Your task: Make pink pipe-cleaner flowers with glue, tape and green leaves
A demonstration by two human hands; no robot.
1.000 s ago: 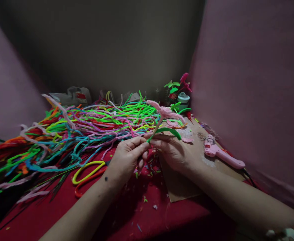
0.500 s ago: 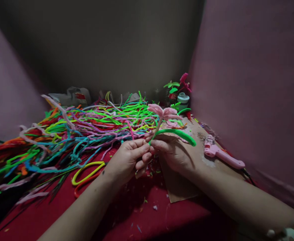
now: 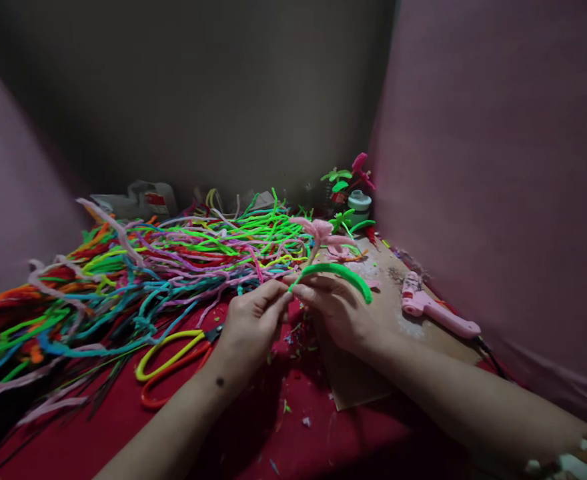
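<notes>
Between my two hands stands a pink pipe cleaner flower (image 3: 322, 231), tilted slightly to the right, with a long green leaf (image 3: 346, 271) curving out over my right hand. My left hand (image 3: 253, 321) is closed, thumb and forefinger pinching the lower end of the green stem. Close beside it, my right hand (image 3: 341, 313) is closed on the same stem just under the leaf; its farther fingers are partly hidden. Scissors (image 3: 171, 341) with one yellow and one red handle lie left of my left wrist, their blades mostly covered by that hand.
A large heap of coloured pipe cleaners (image 3: 183, 260) spreads over the red cloth (image 3: 273, 433) on the left. To the right, a pink glue gun (image 3: 438, 312) with a cord rests on brown cardboard (image 3: 358, 383). A pale-lidded jar (image 3: 359, 203) and finished flowers (image 3: 361, 170) stand behind.
The flower has shifted slightly left and down with both hands, its bloom turning. My left fingers have drawn together into a tighter pinch. More of the scissors shows as the view moved.
</notes>
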